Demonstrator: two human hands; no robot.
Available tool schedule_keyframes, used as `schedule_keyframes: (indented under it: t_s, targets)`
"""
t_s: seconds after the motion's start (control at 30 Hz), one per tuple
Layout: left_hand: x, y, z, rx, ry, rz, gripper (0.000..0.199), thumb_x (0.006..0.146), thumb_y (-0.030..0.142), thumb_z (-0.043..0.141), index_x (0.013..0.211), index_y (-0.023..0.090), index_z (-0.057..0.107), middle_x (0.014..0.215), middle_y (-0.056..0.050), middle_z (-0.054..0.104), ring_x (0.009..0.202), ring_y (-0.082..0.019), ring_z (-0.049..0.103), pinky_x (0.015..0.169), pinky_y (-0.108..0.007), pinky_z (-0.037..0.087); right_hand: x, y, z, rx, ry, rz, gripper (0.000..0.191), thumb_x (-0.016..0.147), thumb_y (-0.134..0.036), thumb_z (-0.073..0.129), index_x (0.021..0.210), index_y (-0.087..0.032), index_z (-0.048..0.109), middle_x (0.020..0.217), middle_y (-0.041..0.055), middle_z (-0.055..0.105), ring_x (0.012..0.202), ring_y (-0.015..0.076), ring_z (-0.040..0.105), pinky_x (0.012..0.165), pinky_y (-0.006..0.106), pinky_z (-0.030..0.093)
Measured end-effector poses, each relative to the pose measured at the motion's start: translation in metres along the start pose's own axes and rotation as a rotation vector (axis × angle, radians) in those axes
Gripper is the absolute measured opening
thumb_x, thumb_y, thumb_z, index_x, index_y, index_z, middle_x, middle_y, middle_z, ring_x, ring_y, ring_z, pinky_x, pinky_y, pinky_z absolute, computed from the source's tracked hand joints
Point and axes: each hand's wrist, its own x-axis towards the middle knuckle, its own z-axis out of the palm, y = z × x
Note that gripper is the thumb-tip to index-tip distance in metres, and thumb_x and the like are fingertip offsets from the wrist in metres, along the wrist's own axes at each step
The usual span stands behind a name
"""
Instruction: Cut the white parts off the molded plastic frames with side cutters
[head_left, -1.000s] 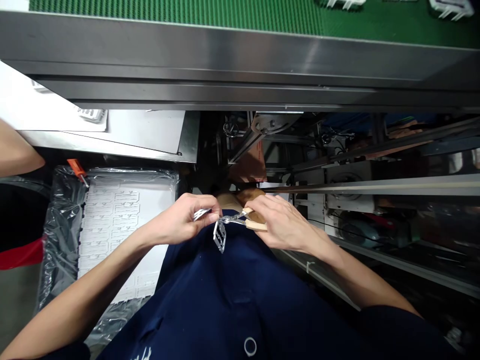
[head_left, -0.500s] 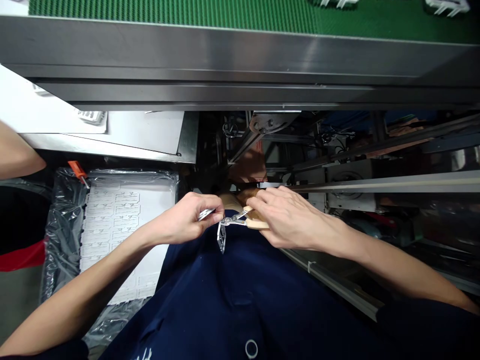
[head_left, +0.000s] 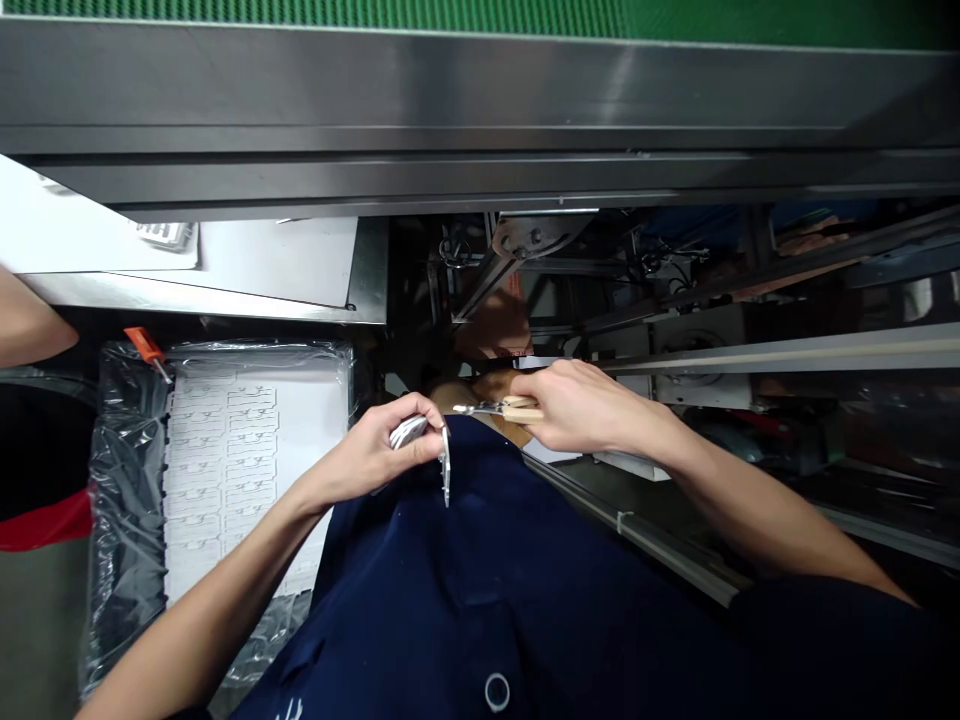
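My left hand (head_left: 390, 448) is closed around small white plastic parts. One white plastic part (head_left: 446, 470) hangs down from its fingertips, seen nearly edge-on, and more white pieces (head_left: 409, 431) are tucked in the palm. To the right, my right hand (head_left: 581, 408) grips a pair of nippers (head_left: 517, 409) with pale yellow handles. The nippers' metal jaws point left toward the hanging part, a short gap away from it. Both hands are above my lap, in front of my dark blue shirt.
A box lined with clear plastic (head_left: 127, 560) at left holds rows of flat white parts (head_left: 251, 430). An orange-handled tool (head_left: 146, 347) rests on its corner. A metal conveyor frame (head_left: 480, 90) with a green belt (head_left: 322, 14) runs across the front. Another person's arm (head_left: 34, 322) shows at far left.
The nippers have come away from the white part and moved up and right, their handles now closer together. The hanging part has turned edge-on. My view has tilted slightly.
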Motion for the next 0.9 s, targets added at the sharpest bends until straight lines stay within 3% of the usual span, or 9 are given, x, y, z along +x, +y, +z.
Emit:
schedule_keyframes:
  t_s: [0.1, 0.2, 0.3, 0.4, 0.7, 0.9]
  targets:
    - [0.002, -0.015, 0.009, -0.120, 0.073, -0.039, 0.042, 0.068, 0.031, 0.076, 0.100, 0.019, 0.052, 0.086, 0.000, 0.056, 0.075, -0.014, 0.052, 0.068, -0.024, 0.043, -0.001, 0.013, 0.017, 0.171, 0.039, 0.161, 0.023, 0.081, -0.039, 0.049, 0.069, -0.020, 0.057, 0.057, -0.0004, 0.055, 0.049, 0.0113, 0.043, 0.049, 0.024, 0.023]
    - [0.009, -0.031, 0.014, -0.311, 0.192, -0.120, 0.036, 0.072, 0.033, 0.072, 0.101, 0.017, 0.057, 0.090, -0.005, 0.062, 0.074, -0.015, 0.057, 0.067, -0.025, 0.046, -0.001, 0.015, 0.033, 0.299, 0.142, 0.230, 0.020, 0.082, -0.038, 0.049, 0.077, -0.021, 0.057, 0.067, -0.0012, 0.059, 0.057, 0.0117, 0.048, 0.053, 0.023, 0.028]
    - [0.016, -0.042, 0.011, -0.682, 0.159, -0.127, 0.039, 0.075, 0.039, 0.067, 0.103, 0.014, 0.060, 0.089, -0.008, 0.067, 0.075, -0.020, 0.063, 0.062, -0.024, 0.050, -0.001, 0.009, 0.046, 0.344, 0.259, 0.156, 0.014, 0.083, -0.032, 0.050, 0.088, -0.020, 0.056, 0.082, 0.0006, 0.061, 0.072, 0.0135, 0.053, 0.063, 0.023, 0.035]
    - [0.018, -0.044, 0.009, -0.895, 0.081, -0.092, 0.040, 0.074, 0.039, 0.068, 0.104, 0.012, 0.064, 0.089, -0.009, 0.069, 0.079, -0.022, 0.066, 0.065, -0.024, 0.053, 0.000, 0.001, 0.053, 0.327, 0.317, 0.051, 0.021, 0.082, -0.027, 0.051, 0.101, -0.019, 0.056, 0.096, 0.0037, 0.061, 0.088, 0.0163, 0.055, 0.076, 0.026, 0.037]
    - [0.016, -0.037, 0.011, -0.989, 0.037, -0.086, 0.044, 0.074, 0.040, 0.071, 0.107, 0.011, 0.064, 0.093, -0.014, 0.070, 0.077, -0.022, 0.068, 0.065, -0.025, 0.056, 0.008, 0.000, 0.053, 0.177, 0.381, -0.070, 0.027, 0.081, -0.027, 0.050, 0.106, -0.018, 0.055, 0.096, 0.0055, 0.060, 0.087, 0.0185, 0.052, 0.078, 0.029, 0.036]
    - [0.015, -0.039, 0.009, -0.986, 0.035, -0.082, 0.043, 0.075, 0.039, 0.070, 0.108, 0.012, 0.065, 0.094, -0.015, 0.070, 0.077, -0.023, 0.068, 0.066, -0.026, 0.056, 0.007, 0.001, 0.049, 0.133, 0.367, -0.081, 0.021, 0.080, -0.027, 0.050, 0.098, -0.019, 0.057, 0.088, 0.0035, 0.061, 0.077, 0.0160, 0.052, 0.068, 0.026, 0.032]
